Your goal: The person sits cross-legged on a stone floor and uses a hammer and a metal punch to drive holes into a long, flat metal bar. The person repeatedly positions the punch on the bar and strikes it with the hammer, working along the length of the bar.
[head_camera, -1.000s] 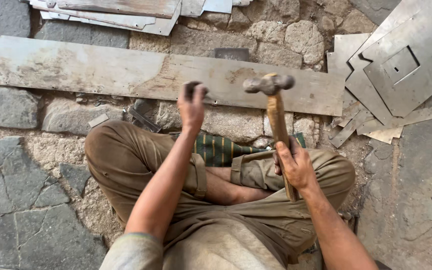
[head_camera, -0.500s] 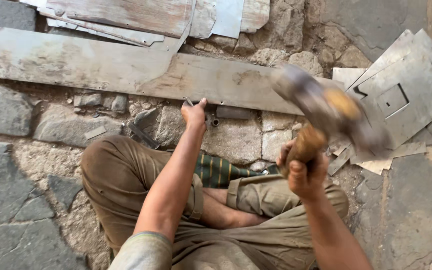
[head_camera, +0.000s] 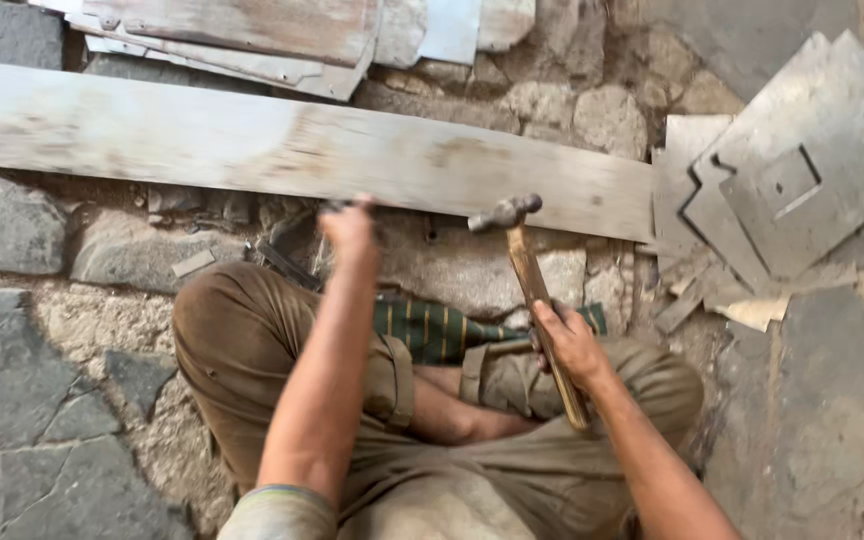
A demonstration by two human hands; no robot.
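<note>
The person sits cross-legged on the stone floor [head_camera: 42,400], knees spread, and both forearms reach forward away from the body.

Nearest, the right hand [head_camera: 567,345] is wrapped firmly round the lower part of a wooden-handled hammer [head_camera: 527,270]. The handle's long axis runs from that fist up and slightly to the left, ending in the metal head, which hangs just in front of the near edge of the long metal strip [head_camera: 282,150]. The head is raised off the ground rather than resting on anything.

A little farther out and to the left, the left hand [head_camera: 350,228] is closed on a small dark tool, probably a punch or chisel, though most of it is hidden by the fingers and its tip cannot be made out. It sits close to the strip's near edge. The hammer head lies to the right of this hand, near but apart from it, at roughly the same distance from the body, so any blow would travel leftward and down toward the fist.

Beyond both hands the strip lies crosswise, left to right. Farther still, 2 or more flat sheets [head_camera: 252,35] are stacked, and cut metal plates [head_camera: 802,180] lie at the right.
</note>
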